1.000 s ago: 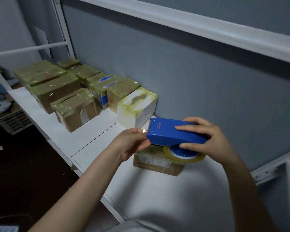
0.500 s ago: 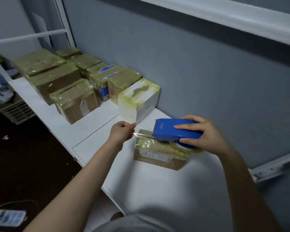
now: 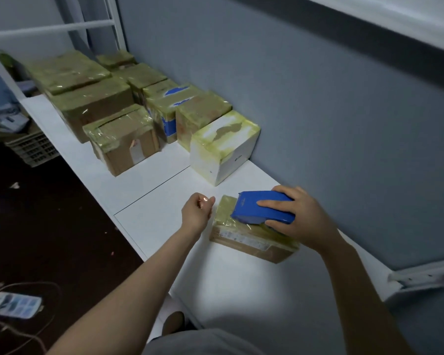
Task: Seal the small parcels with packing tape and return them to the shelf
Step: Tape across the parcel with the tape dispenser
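A flat brown parcel [image 3: 251,239], partly wrapped in yellowish tape, lies on the white shelf [image 3: 164,213]. My right hand [image 3: 300,219] grips a blue tape dispenser [image 3: 262,207] and presses it down on the parcel's top. My left hand [image 3: 199,210] sits just left of the parcel with its fingers pinched on the clear tape end [image 3: 205,199], which glints between thumb and forefinger. The strip between hand and dispenser is hard to make out.
A white taped box [image 3: 223,147] stands behind the parcel against the grey wall. Several taped brown parcels [image 3: 123,139] fill the shelf further left. A power strip [image 3: 13,304] with cables lies on the dark floor below, and a plastic crate [image 3: 34,149] at far left.
The dispenser came down from above the parcel onto its top. My left hand drew the tape end out to the left, away from the dispenser.
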